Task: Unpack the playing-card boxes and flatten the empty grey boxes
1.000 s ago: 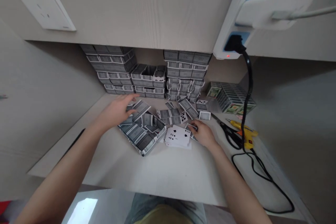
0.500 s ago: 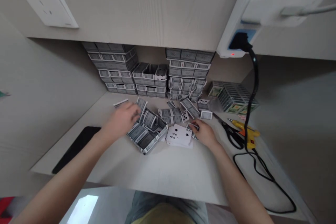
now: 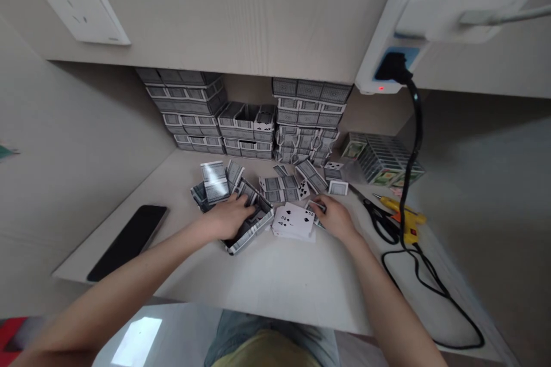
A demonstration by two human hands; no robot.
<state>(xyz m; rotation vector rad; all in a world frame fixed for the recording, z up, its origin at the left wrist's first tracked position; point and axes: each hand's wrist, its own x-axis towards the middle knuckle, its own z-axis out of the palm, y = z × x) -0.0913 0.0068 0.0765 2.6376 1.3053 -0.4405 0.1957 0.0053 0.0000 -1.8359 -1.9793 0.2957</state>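
Observation:
My left hand [image 3: 230, 216] reaches into an open box built of playing cards [image 3: 258, 221], its fingers apart and partly hidden inside. Beside that box, a raised flap of joined cards [image 3: 215, 180] catches the light. My right hand [image 3: 333, 215] is closed in a pinch on a playing card [image 3: 316, 207], just right of a face-up pile of cards [image 3: 294, 221] with a two of spades on top. Behind them lie loose folded and joined cards [image 3: 282, 188] with grey patterned backs.
Stacked card structures [image 3: 189, 106] line the back of the desk. A phone [image 3: 129, 241] lies on the left. On the right are black scissors [image 3: 381, 221], a yellow glue gun [image 3: 408, 223] with its black cable [image 3: 415, 143], and a block of packed card boxes [image 3: 381, 157].
My left hand has moved right and down into the card box, uncovering the flap beside it. The box has tilted slightly. My right hand stays where it was.

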